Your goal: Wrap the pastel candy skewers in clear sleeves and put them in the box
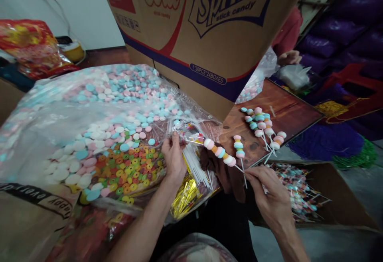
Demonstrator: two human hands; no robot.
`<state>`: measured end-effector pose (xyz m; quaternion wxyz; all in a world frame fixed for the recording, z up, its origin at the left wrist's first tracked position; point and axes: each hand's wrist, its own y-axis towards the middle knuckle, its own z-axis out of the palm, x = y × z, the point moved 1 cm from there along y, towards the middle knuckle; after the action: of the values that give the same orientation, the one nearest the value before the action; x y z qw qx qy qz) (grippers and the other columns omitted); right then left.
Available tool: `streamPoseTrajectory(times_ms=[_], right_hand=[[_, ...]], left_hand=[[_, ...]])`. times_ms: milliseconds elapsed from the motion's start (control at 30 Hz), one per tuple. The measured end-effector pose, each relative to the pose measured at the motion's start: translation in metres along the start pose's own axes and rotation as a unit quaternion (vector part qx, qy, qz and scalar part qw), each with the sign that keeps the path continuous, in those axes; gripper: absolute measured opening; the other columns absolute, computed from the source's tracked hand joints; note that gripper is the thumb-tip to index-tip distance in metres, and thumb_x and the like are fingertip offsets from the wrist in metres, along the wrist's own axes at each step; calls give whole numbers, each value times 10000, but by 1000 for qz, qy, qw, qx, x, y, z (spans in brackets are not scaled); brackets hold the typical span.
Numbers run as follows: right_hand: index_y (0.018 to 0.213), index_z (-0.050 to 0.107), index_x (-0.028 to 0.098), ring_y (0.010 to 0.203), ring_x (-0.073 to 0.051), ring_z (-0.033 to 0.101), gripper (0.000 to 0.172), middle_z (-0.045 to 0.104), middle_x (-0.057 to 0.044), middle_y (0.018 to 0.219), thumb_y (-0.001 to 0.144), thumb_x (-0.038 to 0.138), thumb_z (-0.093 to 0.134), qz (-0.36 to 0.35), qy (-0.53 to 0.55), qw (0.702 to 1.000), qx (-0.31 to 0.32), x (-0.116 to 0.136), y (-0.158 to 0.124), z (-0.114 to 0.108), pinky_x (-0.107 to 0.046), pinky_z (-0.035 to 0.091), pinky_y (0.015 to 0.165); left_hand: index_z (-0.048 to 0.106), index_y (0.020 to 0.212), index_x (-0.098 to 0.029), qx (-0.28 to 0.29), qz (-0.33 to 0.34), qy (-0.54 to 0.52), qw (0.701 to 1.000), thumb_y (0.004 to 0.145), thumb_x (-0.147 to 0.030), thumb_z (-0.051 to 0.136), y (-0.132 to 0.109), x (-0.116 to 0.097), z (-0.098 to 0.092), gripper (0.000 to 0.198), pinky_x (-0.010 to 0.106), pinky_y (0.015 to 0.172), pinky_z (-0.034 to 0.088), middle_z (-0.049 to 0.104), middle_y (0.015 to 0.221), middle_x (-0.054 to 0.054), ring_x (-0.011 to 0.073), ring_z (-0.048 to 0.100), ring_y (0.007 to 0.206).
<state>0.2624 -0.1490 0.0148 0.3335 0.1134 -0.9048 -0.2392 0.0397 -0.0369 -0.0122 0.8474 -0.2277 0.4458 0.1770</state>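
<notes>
My right hand [267,194] pinches the white stick of a candy skewer [220,152], threaded with pink, white, blue and orange pieces. The skewer's far end is at the mouth of a clear printed plastic wrapper [194,137]. My left hand [174,154] grips that wrapper between thumb and fingers. Just beyond my right hand, another candy skewer [238,146] lies on the table. Further right rests a small pile of finished-looking skewers [261,122]. White sticks [197,166] and gold twist ties [186,196] lie between my forearms.
A large cardboard box [191,54] stands at the back. On the left are a plastic bag of pastel candies [119,90] and ring gummies [131,166]. Low at right, a carton [344,190] holds wrapped skewers. Another person's hand [289,58] shows beyond the box.
</notes>
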Motion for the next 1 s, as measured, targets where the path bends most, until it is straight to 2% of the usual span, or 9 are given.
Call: streamPoseTrajectory(times_ms=[100,200,400,533,700,833,1000], right_hand=[[946,647,216,800,-169,587,110,670,-22,871,917,130,584,-35,-30,999,5,-3,4,-7,-317,456,745],[941,646,205,787,-171,596,99,682,-28,866,907,124,600,-67,-72,995,-8,-3,8,-13,-329,447,751],[928,636,198,758,-169,596,103,684,-34,839,898,106,599,-83,-82,993,-12,6,9,-14,-326,442,731],[915,620,199,752,-161,582,101,659,-28,833,910,107,579,-60,-68,996,-15,8,6,-12,-312,439,728],[908,618,198,749,-160,567,85,626,-24,816,914,127,571,-17,-55,998,-34,6,2,-7,-299,433,722],[876,605,198,743,-150,575,73,615,-12,805,921,159,562,43,-37,996,-67,7,0,-3,-282,441,725],[843,619,194,669,-129,567,88,613,5,756,917,219,577,122,-32,985,-120,11,-4,5,-253,434,661]], left_hand=[[532,754,-171,26,51,49,997,734,-472,740,4,-1,-3,367,224,642,486,598,753,-25,91,565,673],[506,742,-178,27,98,103,990,770,-475,711,7,-1,-5,362,214,610,480,577,716,-34,89,557,639],[492,754,-184,18,104,125,986,797,-455,680,7,-1,-5,333,244,572,512,574,684,-39,92,556,555],[488,751,-182,10,88,122,989,789,-448,685,6,-1,-5,332,238,566,509,579,676,-39,91,571,546],[519,777,-178,38,61,119,990,782,-454,691,8,3,-6,325,231,571,506,601,702,-27,93,580,570],[569,838,-178,61,42,130,989,758,-474,709,10,6,-7,337,215,540,490,606,754,-18,88,561,586],[535,779,-180,55,57,145,986,764,-462,706,7,8,-7,330,196,519,461,590,731,-23,86,546,590]])
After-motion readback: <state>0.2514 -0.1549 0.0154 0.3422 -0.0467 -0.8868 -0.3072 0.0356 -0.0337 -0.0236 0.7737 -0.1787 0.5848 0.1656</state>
